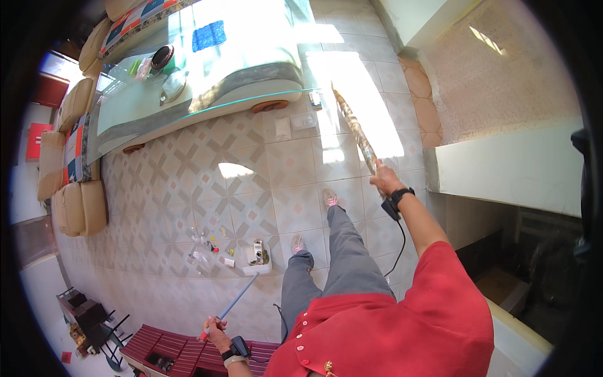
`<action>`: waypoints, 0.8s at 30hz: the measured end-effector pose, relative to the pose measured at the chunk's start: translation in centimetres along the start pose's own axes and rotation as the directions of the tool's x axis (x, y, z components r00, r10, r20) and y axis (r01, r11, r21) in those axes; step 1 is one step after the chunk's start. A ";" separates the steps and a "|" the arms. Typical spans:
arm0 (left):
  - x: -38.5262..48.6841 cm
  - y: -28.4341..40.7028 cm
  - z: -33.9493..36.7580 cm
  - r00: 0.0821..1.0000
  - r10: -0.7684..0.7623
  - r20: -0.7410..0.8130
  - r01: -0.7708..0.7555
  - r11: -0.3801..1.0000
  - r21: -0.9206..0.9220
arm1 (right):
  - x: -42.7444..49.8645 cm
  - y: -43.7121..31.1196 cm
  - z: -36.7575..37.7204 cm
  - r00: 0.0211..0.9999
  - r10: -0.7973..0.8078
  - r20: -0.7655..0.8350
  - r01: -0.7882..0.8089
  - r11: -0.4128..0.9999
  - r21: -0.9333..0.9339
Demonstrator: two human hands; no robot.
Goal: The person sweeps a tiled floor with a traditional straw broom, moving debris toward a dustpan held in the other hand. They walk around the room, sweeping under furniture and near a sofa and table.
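My left hand (pixel 217 333), low in the view, grips the handle of a dustpan with a blue pole (pixel 238 298) and a white pan (pixel 257 270). The pan rests on the floor tiles and holds dark debris and a small carton. My right hand (pixel 387 179) is closed around a long brown mottled stick (pixel 354 125) that slants up and away from me. Its far end lies in bright sunlight, so what it ends in cannot be made out. Beside the pan, clear plastic pieces (pixel 201 254) and small scraps are scattered on the floor.
A glass-topped table (pixel 245 96) stands ahead, bearing a dark-lidded container (pixel 162 57) and a blue cloth (pixel 208 36). Near its corner are a small box (pixel 315 100) and flat packets (pixel 283 128) on the floor. Beige chairs (pixel 81 207) stand left, a dark red slatted table (pixel 188 351) below.
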State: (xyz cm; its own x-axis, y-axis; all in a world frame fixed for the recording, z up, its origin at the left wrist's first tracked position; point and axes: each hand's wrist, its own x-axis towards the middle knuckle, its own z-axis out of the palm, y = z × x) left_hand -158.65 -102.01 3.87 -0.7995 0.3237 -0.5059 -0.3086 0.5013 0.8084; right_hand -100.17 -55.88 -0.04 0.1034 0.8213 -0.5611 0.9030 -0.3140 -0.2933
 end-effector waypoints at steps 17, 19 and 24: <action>-6.6 1.5 8.2 0.979 0.001 -0.205 0.008 0.999 0.044 | -1.0 -12.0 7.4 0.716 -0.350 0.605 0.307 0.935 0.177; -6.3 1.9 8.2 0.980 -0.019 -0.198 0.030 0.998 0.049 | -0.9 -13.4 7.4 0.680 -0.415 0.605 0.313 0.910 0.272; -5.7 1.2 6.6 0.971 -0.098 -0.217 0.098 0.995 -0.014 | -0.4 -10.5 4.6 0.686 -0.418 0.596 0.421 0.896 0.144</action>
State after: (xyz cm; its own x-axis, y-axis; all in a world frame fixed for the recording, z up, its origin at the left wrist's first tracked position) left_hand -151.11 -97.95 5.77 -0.8580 0.0909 -0.5055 -0.3922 0.5195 0.7591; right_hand -111.61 -55.11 -0.27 -0.5549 0.4110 -0.7233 0.7923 -0.0039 -0.6101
